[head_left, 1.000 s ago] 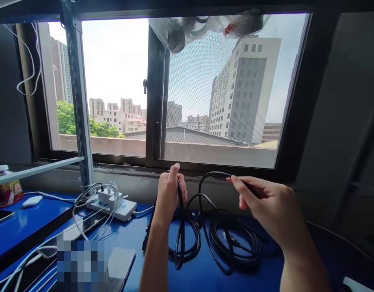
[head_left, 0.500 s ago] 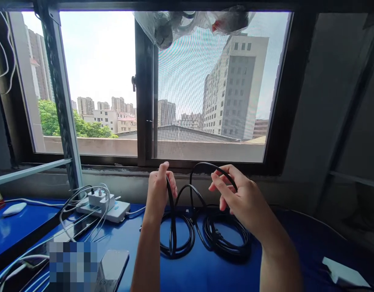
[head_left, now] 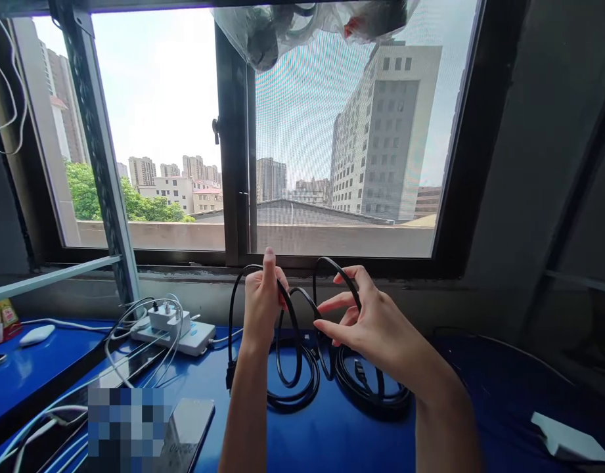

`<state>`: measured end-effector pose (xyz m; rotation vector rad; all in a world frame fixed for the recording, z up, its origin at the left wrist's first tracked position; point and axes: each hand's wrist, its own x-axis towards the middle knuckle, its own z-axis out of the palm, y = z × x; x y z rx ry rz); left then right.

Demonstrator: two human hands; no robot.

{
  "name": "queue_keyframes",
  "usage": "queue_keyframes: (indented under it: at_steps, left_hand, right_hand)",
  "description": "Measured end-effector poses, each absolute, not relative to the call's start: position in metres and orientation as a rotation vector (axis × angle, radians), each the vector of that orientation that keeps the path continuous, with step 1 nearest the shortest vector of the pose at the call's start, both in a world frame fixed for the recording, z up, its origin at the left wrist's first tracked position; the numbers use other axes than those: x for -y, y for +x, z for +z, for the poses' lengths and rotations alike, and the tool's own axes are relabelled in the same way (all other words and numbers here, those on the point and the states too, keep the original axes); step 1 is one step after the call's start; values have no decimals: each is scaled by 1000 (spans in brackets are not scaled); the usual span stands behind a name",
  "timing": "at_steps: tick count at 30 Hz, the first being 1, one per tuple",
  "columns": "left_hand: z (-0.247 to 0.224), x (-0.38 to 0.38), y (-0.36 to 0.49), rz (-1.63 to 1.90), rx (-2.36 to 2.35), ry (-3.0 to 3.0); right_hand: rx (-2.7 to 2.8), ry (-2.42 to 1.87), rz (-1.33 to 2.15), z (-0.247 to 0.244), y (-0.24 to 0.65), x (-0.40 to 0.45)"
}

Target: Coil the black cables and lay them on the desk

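Note:
My left hand (head_left: pixel 265 295), thumb pointing up, is closed around a black cable (head_left: pixel 296 328) that hangs in a loop on its right. From behind this hand one end drops to a dark plug (head_left: pixel 230 376) beside my left forearm. My right hand (head_left: pixel 364 312) has a raised loop of the same cable passing between its fingers. Its thumb and a fingertip come close to another strand in the middle; whether they touch it I cannot tell. Below lie two cable rounds, a left coil (head_left: pixel 295 404) and a thicker right coil (head_left: pixel 381 410) with a connector (head_left: pixel 360 372) showing inside.
On the blue tabletop (head_left: pixel 341 440) stands a white power strip (head_left: pixel 196 339) with adapters and tangled white wires at left. A phone (head_left: pixel 191 427) lies nearer me. A white box-like object (head_left: pixel 571 439) sits at right. A metal post (head_left: pixel 98 157) rises before the window.
My left hand has brought up a loop with the plug hanging on its left. My right hand has shifted left, its thumb and finger nearing the middle strand. The view has tilted slightly.

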<state>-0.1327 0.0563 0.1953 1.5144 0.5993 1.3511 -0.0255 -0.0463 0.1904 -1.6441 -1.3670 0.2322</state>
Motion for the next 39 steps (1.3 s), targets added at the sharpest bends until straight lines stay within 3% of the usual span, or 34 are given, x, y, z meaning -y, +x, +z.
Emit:
queue_keyframes:
  at_steps: [12,21,30,39]
  left_hand:
    - [195,-58,-130,1339,-607,1444]
    - [198,-57,-130,1268,-642,1400]
    - [190,-60,-119,871,-662,1662]
    - [187,-50,-106,825,-572,1667]
  right_hand:
    - [1384,-1708,221,188,-20,43]
    - [1236,-1496,-135,185,-13,38]
    - [1152,-1442,-210,191,-13,33]
    - [1202,-1476,-339,195,-13,40]
